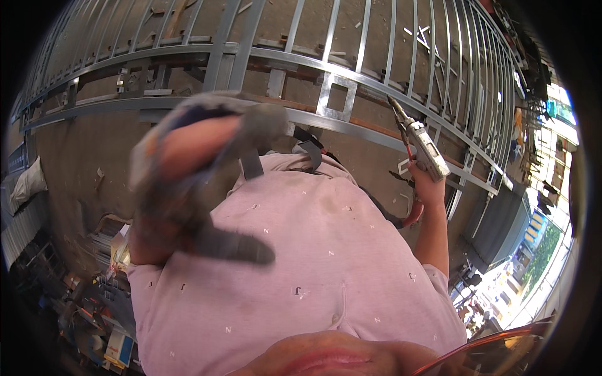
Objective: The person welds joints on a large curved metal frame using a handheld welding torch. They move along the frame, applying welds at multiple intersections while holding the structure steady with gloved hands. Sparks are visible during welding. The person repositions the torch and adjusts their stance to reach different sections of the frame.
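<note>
From where I stood, the thing that mattered was the silvery hand tool (427, 150), a torch-like gun with a slim nozzle, in the right part of the frame, a little above mid-height. The right hand (429, 185) was closed around its lower end, so the tool lay directly up and slightly left of that hand in the picture. The left hand (172, 197), in a grey glove, was well apart from it, out in the left-centre of the frame before the pink shirt (326, 238); it was blurred, but thumb and fingers seemed spread, with nothing I could make out between them. The tool's long axis ran on a slant from lower right to upper left, the nozzle pointing up and left toward the galvanized metal frame (304, 60) that stretched across the top of the picture. The tip overlapped the frame's long rail to my eye, though I couldn't tell whether it touched. Left of the tip, near the upper centre, sat a square metal piece (324, 95) with an open middle, right against the rails. A curved red part (414, 215) showed just below the right hand; whether it joined the tool was unclear.
</note>
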A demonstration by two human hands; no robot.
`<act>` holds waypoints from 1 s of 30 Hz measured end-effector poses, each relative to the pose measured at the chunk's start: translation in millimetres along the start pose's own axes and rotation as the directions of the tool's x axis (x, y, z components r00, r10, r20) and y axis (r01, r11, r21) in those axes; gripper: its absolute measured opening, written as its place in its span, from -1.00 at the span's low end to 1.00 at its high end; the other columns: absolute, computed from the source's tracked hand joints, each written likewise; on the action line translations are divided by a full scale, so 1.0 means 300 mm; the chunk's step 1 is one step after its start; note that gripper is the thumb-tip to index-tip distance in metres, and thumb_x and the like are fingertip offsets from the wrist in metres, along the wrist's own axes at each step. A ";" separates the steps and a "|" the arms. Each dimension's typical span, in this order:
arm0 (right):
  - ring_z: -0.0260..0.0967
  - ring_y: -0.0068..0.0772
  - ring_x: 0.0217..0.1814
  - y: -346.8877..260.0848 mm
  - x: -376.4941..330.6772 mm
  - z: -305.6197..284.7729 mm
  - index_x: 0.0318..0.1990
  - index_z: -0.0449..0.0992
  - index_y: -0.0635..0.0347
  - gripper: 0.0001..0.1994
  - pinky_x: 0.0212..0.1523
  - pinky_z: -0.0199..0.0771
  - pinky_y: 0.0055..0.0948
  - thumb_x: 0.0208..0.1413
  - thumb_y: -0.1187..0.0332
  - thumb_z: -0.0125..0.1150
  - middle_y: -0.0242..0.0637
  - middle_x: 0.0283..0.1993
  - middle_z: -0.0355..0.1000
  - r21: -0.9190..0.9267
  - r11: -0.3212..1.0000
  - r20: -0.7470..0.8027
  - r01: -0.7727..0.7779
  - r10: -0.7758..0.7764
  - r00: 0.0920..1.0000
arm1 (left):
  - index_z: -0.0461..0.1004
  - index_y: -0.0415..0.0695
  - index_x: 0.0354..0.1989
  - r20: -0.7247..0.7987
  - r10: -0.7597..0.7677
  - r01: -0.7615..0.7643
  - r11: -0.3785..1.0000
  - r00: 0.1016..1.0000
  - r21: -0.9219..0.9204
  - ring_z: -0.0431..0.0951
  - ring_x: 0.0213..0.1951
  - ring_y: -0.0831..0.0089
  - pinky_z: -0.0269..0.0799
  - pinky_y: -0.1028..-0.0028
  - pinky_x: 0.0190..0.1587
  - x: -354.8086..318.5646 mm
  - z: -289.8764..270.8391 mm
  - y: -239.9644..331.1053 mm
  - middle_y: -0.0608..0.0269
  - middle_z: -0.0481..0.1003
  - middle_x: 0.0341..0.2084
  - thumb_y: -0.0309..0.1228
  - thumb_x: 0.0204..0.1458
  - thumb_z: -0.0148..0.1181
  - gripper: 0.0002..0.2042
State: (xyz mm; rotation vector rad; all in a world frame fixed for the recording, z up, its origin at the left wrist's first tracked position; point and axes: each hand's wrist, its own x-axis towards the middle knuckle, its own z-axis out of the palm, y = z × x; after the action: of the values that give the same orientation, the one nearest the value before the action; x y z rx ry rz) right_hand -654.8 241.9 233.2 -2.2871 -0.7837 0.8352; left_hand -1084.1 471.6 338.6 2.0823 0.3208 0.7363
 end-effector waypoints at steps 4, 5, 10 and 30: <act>0.39 -0.68 -0.36 -0.055 -0.015 0.024 -0.09 0.62 0.21 -0.79 -0.34 0.42 -0.54 0.12 0.46 0.45 -0.51 -0.34 0.48 0.040 0.999 0.053 -0.024 0.022 0.998 | 0.51 -0.31 0.22 -0.006 0.139 -0.138 0.990 0.990 0.039 0.65 0.04 0.20 0.54 0.30 0.11 0.028 0.010 0.090 -0.02 0.63 -0.01 -0.17 -0.14 0.60 -0.26; 0.39 -0.67 -0.37 -0.062 -0.021 0.034 -0.10 0.61 0.22 -0.79 -0.34 0.41 -0.54 0.12 0.46 0.44 -0.51 -0.35 0.47 0.071 0.997 0.064 0.003 -0.008 0.998 | 0.51 -0.31 0.22 -0.011 0.139 -0.138 0.989 0.990 0.045 0.65 0.04 0.20 0.54 0.30 0.11 0.016 0.008 0.116 -0.02 0.63 -0.01 -0.17 -0.13 0.59 -0.26; 0.37 -0.66 -0.38 -0.068 -0.052 0.055 -0.11 0.59 0.22 -0.82 -0.36 0.38 -0.53 0.14 0.50 0.42 -0.50 -0.36 0.46 0.159 0.983 0.066 0.088 -0.100 0.993 | 0.50 -0.32 0.22 -0.076 0.166 -0.163 0.985 0.983 0.050 0.65 0.03 0.20 0.54 0.29 0.11 -0.001 0.025 0.153 -0.02 0.63 -0.02 -0.18 -0.12 0.57 -0.28; 0.36 -0.67 -0.35 0.094 0.142 0.101 -0.13 0.61 0.20 -0.84 -0.35 0.38 -0.52 0.15 0.49 0.41 -0.55 -0.37 0.46 0.117 0.983 0.282 0.143 -0.171 0.944 | 0.48 -0.34 0.23 -0.276 0.031 0.011 0.989 0.961 0.150 0.65 0.01 0.19 0.54 0.28 0.10 0.053 0.202 0.336 -0.04 0.64 -0.06 -0.24 -0.05 0.50 -0.33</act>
State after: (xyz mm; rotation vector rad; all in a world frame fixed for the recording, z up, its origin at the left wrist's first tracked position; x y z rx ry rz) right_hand -640.1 261.6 179.1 -2.0122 -1.0180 1.1240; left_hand -1039.1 380.7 400.2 2.1217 0.5357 1.0420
